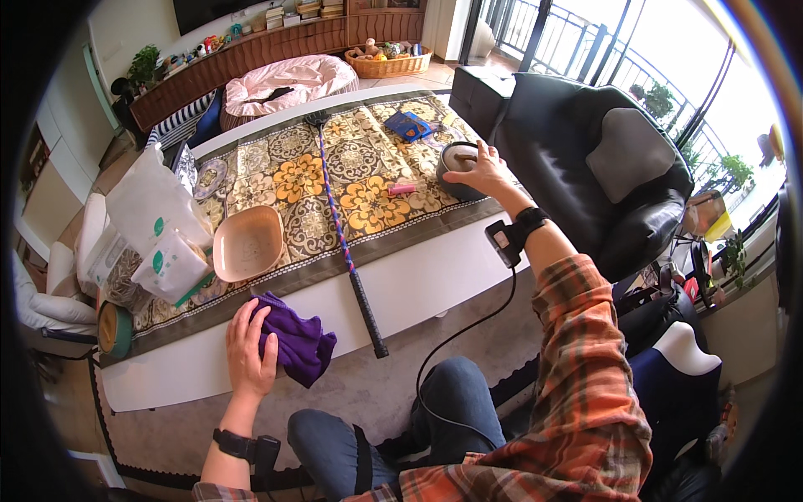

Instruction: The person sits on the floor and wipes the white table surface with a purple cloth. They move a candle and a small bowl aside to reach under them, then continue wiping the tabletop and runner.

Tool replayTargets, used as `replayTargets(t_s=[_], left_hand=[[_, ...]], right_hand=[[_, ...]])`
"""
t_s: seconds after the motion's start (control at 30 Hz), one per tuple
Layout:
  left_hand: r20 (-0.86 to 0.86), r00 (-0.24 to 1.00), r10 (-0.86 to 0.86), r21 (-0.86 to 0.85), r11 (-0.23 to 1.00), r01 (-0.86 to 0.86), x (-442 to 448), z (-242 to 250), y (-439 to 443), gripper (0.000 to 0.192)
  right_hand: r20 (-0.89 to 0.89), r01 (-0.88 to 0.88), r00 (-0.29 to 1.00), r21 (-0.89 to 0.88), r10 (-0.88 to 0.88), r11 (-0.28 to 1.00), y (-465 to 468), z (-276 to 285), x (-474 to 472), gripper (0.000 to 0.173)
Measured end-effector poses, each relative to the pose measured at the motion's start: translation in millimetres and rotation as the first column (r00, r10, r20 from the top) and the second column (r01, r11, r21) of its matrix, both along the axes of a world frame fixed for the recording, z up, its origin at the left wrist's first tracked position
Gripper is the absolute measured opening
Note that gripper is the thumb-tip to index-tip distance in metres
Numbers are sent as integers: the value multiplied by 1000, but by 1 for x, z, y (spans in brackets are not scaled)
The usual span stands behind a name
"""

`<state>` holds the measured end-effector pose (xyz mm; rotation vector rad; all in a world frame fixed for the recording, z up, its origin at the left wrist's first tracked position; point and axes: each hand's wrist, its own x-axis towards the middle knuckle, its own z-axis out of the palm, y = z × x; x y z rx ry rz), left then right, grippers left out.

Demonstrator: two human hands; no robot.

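At the table's near edge, my left hand (249,342) lies against a crumpled purple cloth (298,342), fingers and thumb overlapping its left side. Part of the cloth hangs past the white edge. My right hand (486,172) reaches to the far right and spans a dark grey round pot (446,164), thumb and fingers over its rim. Inside the pot's rim is a pale top with a brownish piece, partly covered by the hand. Between my hands lies a long stick (339,219) with a red-and-blue wrapped shaft, black grip and dark flat head.
On the patterned table runner (351,157) are a beige square bowl (249,245), a pink lighter-like item (401,189) and blue packets (409,125). Plastic bags (160,219) and a green round container (115,329) stand left. A black leather armchair (552,163) adjoins the table's right. A cable (433,357) trails from my right wrist.
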<state>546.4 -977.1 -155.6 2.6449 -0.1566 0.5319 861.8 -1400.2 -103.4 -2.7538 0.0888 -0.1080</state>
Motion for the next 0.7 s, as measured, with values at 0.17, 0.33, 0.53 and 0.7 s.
replayTargets(t_s=[0.17, 0.33, 0.53, 0.7], left_hand=[[3, 1000, -2, -4, 1000, 2, -1, 0, 1, 43], [3, 1000, -3, -18, 1000, 3, -1, 1, 0, 43], [-11, 1000, 2, -19, 1000, -2, -1, 2, 0, 43], [0, 1000, 0, -22, 1000, 0, -1, 2, 0, 43]], right_hand=[[149, -107, 981, -115, 123, 988, -11, 1, 1, 88], [275, -149, 936, -250, 218, 957, -10, 9, 1, 25], [289, -268, 882, -340, 372, 901, -17, 8, 8, 21], [354, -386, 809, -281, 469, 879, -26, -1, 14, 22]])
